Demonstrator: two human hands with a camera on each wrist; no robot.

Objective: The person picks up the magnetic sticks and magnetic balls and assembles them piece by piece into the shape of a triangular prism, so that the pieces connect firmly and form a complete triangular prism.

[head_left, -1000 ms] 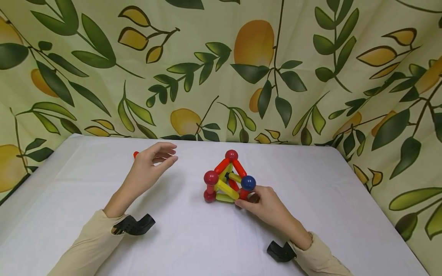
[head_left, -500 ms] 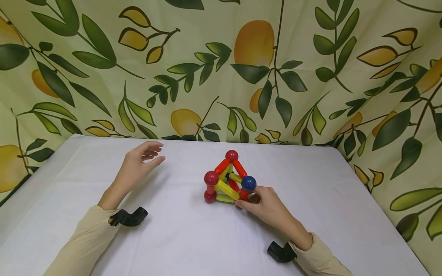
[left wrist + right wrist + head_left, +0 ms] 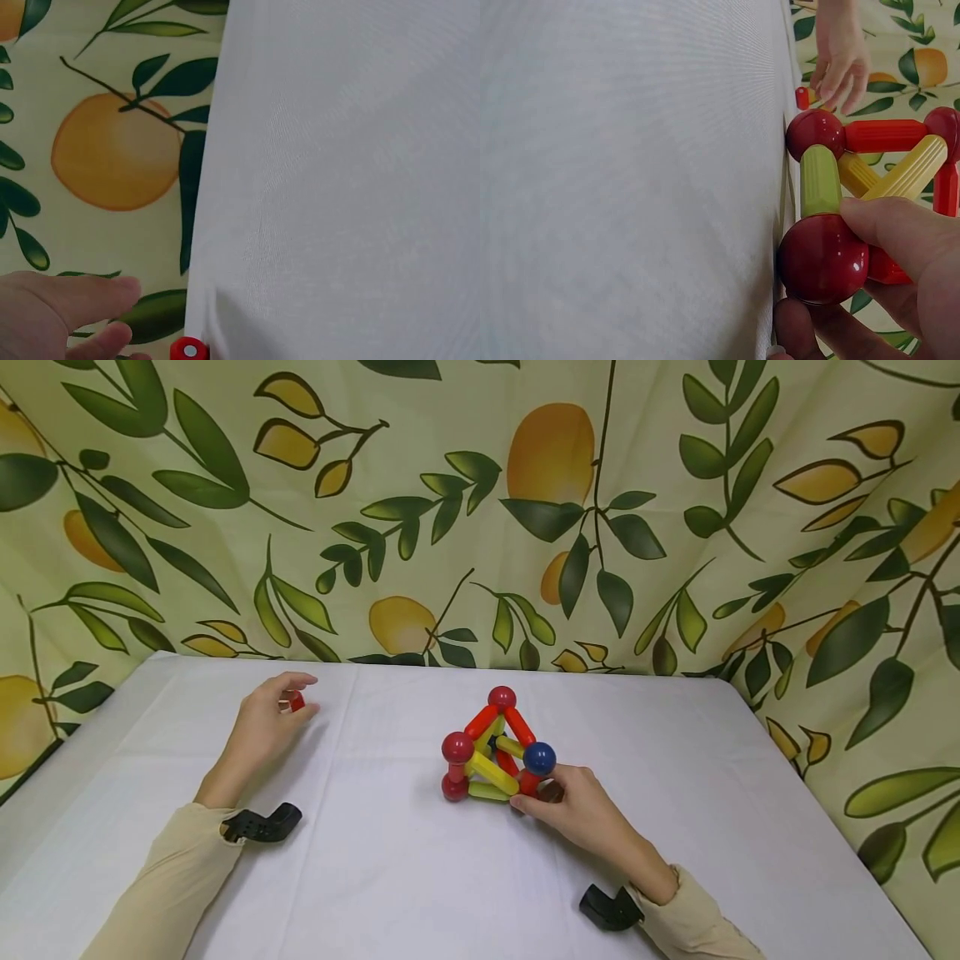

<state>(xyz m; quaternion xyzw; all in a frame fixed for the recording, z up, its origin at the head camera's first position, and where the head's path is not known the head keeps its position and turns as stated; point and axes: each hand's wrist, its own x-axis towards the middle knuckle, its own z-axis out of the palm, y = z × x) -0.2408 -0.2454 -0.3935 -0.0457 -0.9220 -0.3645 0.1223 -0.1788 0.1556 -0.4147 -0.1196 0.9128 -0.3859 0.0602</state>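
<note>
A magnetic ball-and-stick structure stands on the white table, built of red and blue balls joined by red, yellow and green rods. My right hand holds its lower right corner. In the right wrist view, the thumb lies by the green rod and the fingers reach under the red ball. My left hand is at the far left, fingers loosely bent around a loose red rod lying on the table. The left wrist view shows that rod's end apart from the visible fingers.
The white cloth-covered table ends at a hanging curtain printed with fruit and leaves. Black wrist mounts sit at both sleeves. The structure stands between the two hands, closer to the right.
My left hand has moved left, and the loose red rod now shows between its thumb and fingers. The right hand and the structure have stayed in place.
</note>
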